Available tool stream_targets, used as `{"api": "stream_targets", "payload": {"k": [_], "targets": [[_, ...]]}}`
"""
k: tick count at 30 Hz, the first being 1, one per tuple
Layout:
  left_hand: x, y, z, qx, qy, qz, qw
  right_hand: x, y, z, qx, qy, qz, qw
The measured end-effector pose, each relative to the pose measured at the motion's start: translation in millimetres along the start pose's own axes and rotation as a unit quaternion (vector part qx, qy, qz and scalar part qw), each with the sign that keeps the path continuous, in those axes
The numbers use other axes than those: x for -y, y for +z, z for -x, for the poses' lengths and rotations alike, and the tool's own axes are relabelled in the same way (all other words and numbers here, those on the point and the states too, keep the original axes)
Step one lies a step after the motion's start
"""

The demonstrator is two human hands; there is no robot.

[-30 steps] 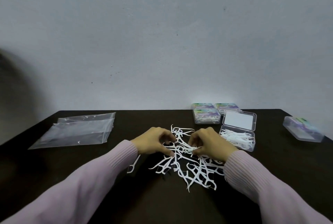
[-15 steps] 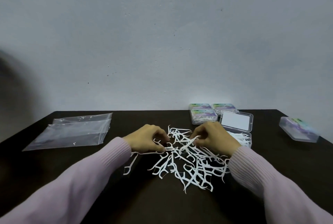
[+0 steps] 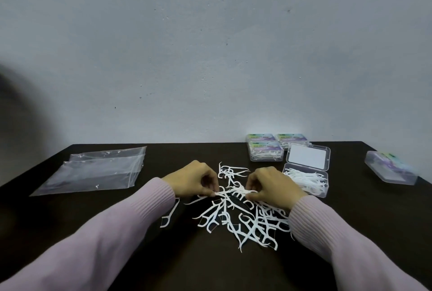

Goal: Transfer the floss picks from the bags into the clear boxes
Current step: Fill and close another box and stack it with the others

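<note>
1. The fingers [image 3: 207, 182] of the left hand [image 3: 192, 179] are curled, with thumb and fingertips pinched on a small bundle of white floss picks [image 3: 230, 192] held level just above the table.
2. The right hand [image 3: 272, 185] mirrors it: its curled fingers pinch the other end of the same bundle, so the two hands face each other with the picks bridging the gap between them.
3. Both arms wear pale lilac ribbed sleeves [image 3: 149, 206] that enter from the bottom corners.
4. Below and around the hands, a loose pile of floss picks [image 3: 247, 223] lies scattered on the dark table [image 3: 210, 267]; one stray pick [image 3: 169, 214] rests apart, just beside the left sleeve.
5. Just right of the right hand sits an open clear box [image 3: 323, 193], its lid [image 3: 307, 156] folded back away from the person and its tray partly filled with white picks.
6. Behind it, near the wall, three closed boxes [image 3: 266, 153] with coloured labels stand close together.
7. Another closed box [image 3: 391, 170] lies well apart at the far right of the table.
8. On the left side, flat clear plastic bags [image 3: 93, 171] lie stacked.
9. A plain grey wall [image 3: 210, 56] fills the background.
</note>
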State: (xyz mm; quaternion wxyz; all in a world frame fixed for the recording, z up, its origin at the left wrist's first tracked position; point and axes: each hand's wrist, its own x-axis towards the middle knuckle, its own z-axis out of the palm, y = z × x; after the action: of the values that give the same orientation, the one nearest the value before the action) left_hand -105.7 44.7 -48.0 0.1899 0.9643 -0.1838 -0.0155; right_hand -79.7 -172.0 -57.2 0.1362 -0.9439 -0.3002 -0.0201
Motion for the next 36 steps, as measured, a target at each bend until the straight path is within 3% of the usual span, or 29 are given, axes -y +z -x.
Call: {"api": "stream_targets", "payload": {"k": [4,8,11,20,26,32,36], "targets": [[-2,6,-3,0.009,0.006,-0.090,0.996,0,-4,-1,0.017,0.021,-0.010,1.000],[-9,8,-8,0.030,0.005,-0.199,0.980,-4,-4,-1,-0.016,0.027,0.011,0.999],[-13,9,-13,0.019,0.009,-0.257,0.966,-11,-4,0,-0.050,0.025,-0.040,0.998],[-27,-3,-39,-0.067,0.026,-0.109,0.991,-47,-36,14,-0.149,0.050,-0.182,0.971],[-51,1,-73,-0.103,0.069,-0.048,0.991,-88,-52,24,-0.213,0.105,-0.172,0.956],[-79,17,-102,-0.097,0.107,-0.050,0.988,-114,-41,26,-0.174,0.156,-0.144,0.962],[-93,29,-113,-0.092,0.122,-0.059,0.986,-119,-46,26,-0.145,0.131,-0.156,0.968]]}}
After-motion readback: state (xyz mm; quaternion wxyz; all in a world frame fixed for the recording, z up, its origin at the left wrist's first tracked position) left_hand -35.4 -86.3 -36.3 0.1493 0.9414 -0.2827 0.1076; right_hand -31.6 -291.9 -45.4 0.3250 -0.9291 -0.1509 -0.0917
